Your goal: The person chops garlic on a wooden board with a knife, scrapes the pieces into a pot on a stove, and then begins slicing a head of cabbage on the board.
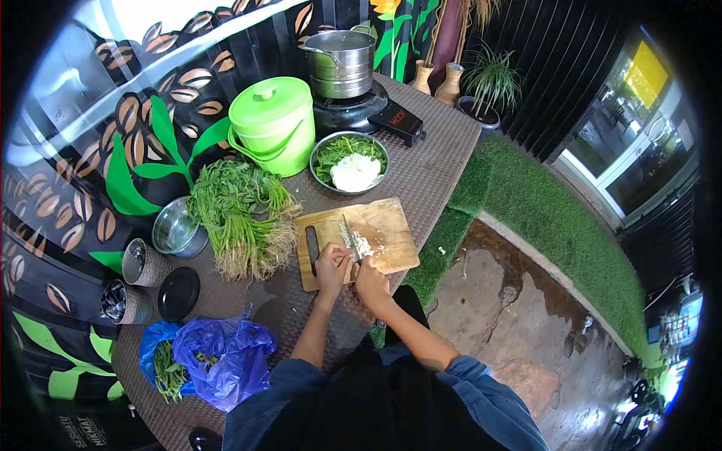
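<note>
A wooden cutting board [395, 233] with a dark slot lies on the brown table. Small white chopped pieces [363, 244] are scattered near its middle. My right hand [371, 279] is closed round the handle of a knife [350, 237], whose blade points away from me over the board. Just left of the blade, my left hand [332, 264] has its fingers pressed together at the board; what they hold, if anything, is too small to name. Beyond the board stands a metal bowl [321, 179] with green leaves [338, 149] and a white mass [356, 173].
Leafy greens with roots [244, 218] lie left of the board. Behind are a green lidded bucket [272, 124] and a pot [342, 68] on a stove [346, 113]. An empty-looking metal bowl [180, 229], cutlery holders [153, 270], a black lid [179, 293] and blue bags [233, 361] sit left.
</note>
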A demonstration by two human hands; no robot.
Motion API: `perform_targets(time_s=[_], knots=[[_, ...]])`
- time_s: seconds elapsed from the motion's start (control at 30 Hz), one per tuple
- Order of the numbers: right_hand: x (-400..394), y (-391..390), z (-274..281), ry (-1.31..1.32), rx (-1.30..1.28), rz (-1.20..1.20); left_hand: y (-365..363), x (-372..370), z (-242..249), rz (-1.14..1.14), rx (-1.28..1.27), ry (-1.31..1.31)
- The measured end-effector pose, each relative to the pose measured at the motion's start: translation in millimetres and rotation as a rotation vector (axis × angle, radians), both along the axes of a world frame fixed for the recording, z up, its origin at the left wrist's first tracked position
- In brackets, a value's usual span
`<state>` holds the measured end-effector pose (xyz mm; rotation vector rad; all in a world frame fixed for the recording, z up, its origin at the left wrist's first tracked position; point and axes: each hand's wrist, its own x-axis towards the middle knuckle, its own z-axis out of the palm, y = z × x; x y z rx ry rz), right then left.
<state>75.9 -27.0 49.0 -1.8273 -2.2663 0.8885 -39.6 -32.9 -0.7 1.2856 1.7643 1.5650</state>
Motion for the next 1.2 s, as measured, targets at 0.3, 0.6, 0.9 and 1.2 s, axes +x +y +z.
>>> perform_targets(time_s=[0.3, 0.6, 0.9, 1.2], knots=[[9.0, -5.0, -0.3, 0.036, -0.005, 0.039, 2.6, -1.4, -7.5, 0.008, 0.005, 0.096], [19.2, 1.2, 2.9, 0.08, 0.011, 0.053, 0.9, 0.2, -3.3, 0.029, 0.062, 0.084], [33.0, 36.3, -22.6, 0.131, 0.117, 0.149, -3.2, 2.8, 6.9, 0.03, 0.023, 0.198], [87.6, 43.9, -21.7, 0.213, 0.365, 0.047, 27.2, -7.6, 23.0, 0.1, 0.159, 0.406]])
